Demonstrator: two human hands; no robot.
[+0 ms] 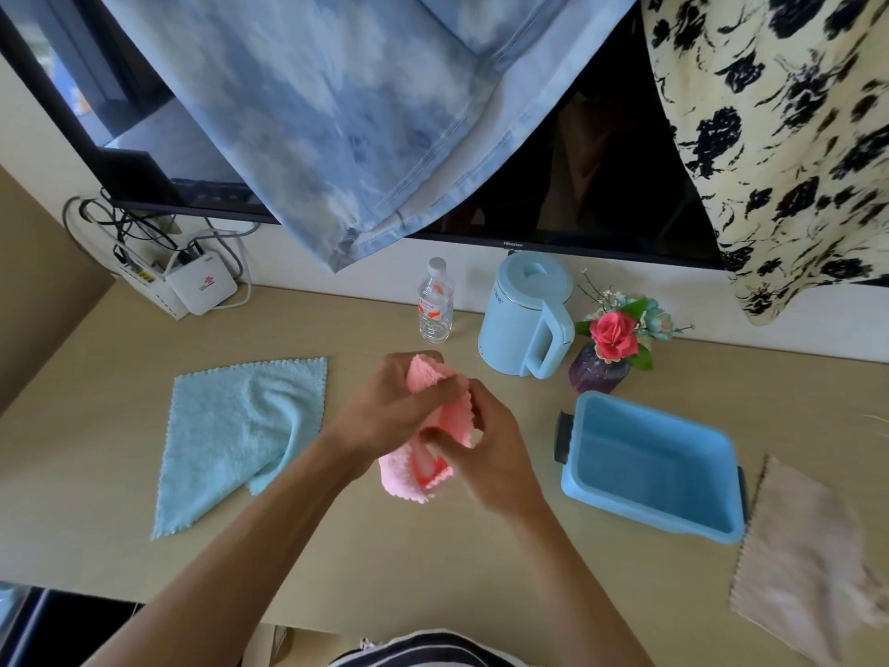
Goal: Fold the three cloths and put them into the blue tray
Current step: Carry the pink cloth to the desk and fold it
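Toward the desk's [433,560] left edge: light blue cloth [235,435], spread flat, one fold rumpled. At mid-desk: pink cloth [433,426], bunched, lifted, lower end touching the top. Left hand [404,406] clenched on its upper part; right hand [486,454] pinching its scalloped edge. Toward the back edge: water bottle [435,300], pale blue kettle [527,315]. Right of centre: blue tray [649,469], nothing inside. At the right edge: beige cloth [808,570], flat, blurred.

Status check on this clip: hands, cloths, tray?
Both hands, left and right, gripping fluffy pink cloth, mid-fold. Light blue towel and beige cloth unfolded. Blue plastic tray empty, path clear.
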